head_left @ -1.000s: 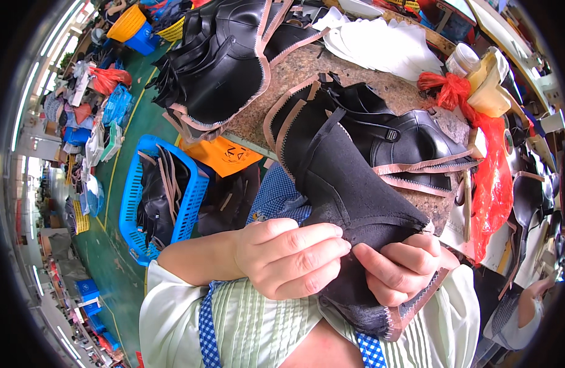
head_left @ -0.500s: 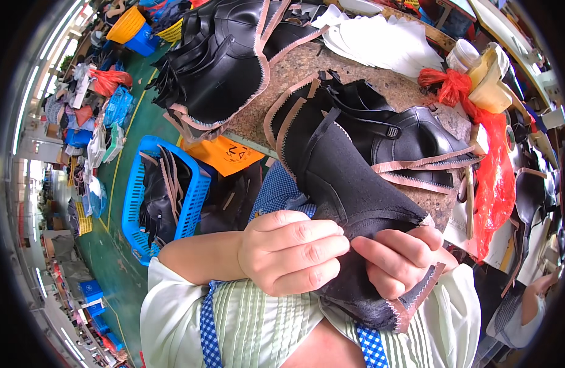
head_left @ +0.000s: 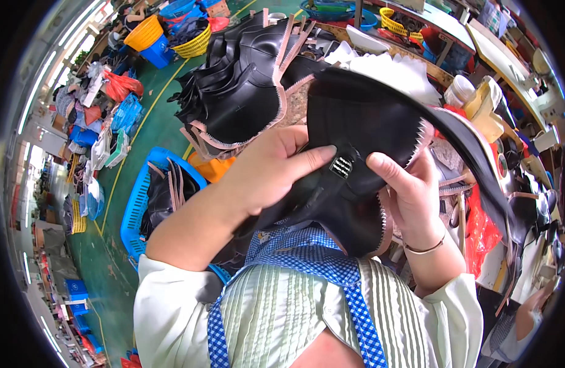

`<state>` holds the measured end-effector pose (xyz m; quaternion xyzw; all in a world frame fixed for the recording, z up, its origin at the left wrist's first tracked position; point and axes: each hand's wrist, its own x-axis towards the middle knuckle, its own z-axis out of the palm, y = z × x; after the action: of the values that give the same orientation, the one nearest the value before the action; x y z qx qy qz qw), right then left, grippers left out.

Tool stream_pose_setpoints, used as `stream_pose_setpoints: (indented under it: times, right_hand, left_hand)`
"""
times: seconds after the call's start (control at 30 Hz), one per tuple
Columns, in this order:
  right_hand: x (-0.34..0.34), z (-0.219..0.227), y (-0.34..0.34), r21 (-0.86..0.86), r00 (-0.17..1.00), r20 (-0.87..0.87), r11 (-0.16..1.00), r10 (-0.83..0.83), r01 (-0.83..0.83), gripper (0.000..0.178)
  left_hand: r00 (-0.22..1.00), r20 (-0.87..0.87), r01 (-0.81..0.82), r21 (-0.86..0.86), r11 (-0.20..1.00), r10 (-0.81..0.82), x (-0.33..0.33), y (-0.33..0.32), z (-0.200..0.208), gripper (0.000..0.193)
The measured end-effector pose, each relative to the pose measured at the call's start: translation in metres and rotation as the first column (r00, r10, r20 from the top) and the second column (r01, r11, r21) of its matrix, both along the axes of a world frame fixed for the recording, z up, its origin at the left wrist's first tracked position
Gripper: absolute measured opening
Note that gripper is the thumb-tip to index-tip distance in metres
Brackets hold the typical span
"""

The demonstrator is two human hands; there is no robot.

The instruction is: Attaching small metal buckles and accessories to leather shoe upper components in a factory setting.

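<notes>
Raised in front of my chest is a black leather boot upper [head_left: 362, 110], with zigzag-cut pinkish-tan edging along its sides. At its middle sits a small metal buckle [head_left: 341, 166]. My left hand [head_left: 285, 168] grips the upper from the left, thumb lying flat beside the buckle. On the other side my right hand [head_left: 411, 190] pinches it, thumb on the smooth face and fingers partly hidden behind the edge. A long black flap of leather arches from the top over to the right.
A stack of similar black uppers [head_left: 239, 110] lies on the table at the far left. White cut pieces [head_left: 399, 73] are behind. A blue basket [head_left: 135, 214] holding more uppers stands left, a red plastic bag [head_left: 483, 236] hangs right. Another person's arm [head_left: 530, 313] shows lower right.
The boot upper has been lifted and turned, so its smooth face with the buckle now shows instead of the dull dark side. My hands have moved up and apart.
</notes>
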<state>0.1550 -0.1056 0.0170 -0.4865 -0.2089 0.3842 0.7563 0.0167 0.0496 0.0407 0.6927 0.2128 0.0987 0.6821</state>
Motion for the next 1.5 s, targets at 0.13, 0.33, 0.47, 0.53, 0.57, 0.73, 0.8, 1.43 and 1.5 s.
stream_pose_setpoints:
  times: [0.13,0.33,0.47,0.53,0.57,0.73,0.8,1.43,1.5]
  right_hand:
    - [0.032,-0.009,-0.01,0.429,0.172,0.834,0.812,-0.525,0.396,0.077]
    - [0.018,0.037,-0.005,0.124,-0.365,0.919,0.988,-0.148,-0.087,0.038]
    - [0.033,0.033,0.019,-0.101,-0.28,0.96,0.946,0.011,-0.309,0.049]
    - [0.032,0.021,0.032,-0.018,-0.05,0.999,0.917,-0.002,-0.397,0.049]
    - [0.03,0.024,0.034,0.005,-0.06,0.998,0.928,-0.03,-0.373,0.05]
    - [0.013,0.034,0.044,0.187,0.084,0.982,0.922,-0.169,-0.338,0.068]
    - [0.013,0.036,0.051,0.14,0.13,0.987,0.921,-0.098,-0.364,0.08]
    - [-0.008,-0.019,0.042,0.258,0.846,0.532,0.942,0.046,-0.214,0.036]
    - [-0.007,-0.021,0.046,0.248,0.765,0.63,0.968,-0.136,-0.033,0.04]
  left_hand:
    - [1.0,0.008,-0.009,-0.269,0.963,0.012,-0.005,0.018,-0.009,0.022]
    - [0.974,0.052,0.226,-0.244,0.943,-0.22,-0.003,0.023,-0.001,0.025]
    - [0.852,-0.201,0.521,0.254,0.814,-0.483,0.003,0.035,0.007,0.038]
    - [0.8,-0.131,0.599,0.107,0.794,-0.586,0.017,0.037,0.019,0.037]
    - [0.771,-0.204,0.634,0.16,0.757,-0.603,0.021,0.047,0.024,0.036]
    - [0.659,-0.447,0.745,0.285,0.603,-0.605,0.031,0.066,0.07,0.041]
    - [0.654,-0.269,0.754,0.158,0.638,-0.706,0.034,0.059,0.076,0.06]
    - [0.866,0.404,-0.047,-0.522,0.851,0.296,-0.034,-0.006,-0.035,0.04]
    - [0.806,0.43,-0.187,-0.468,0.864,0.407,-0.025,-0.007,-0.022,0.02]
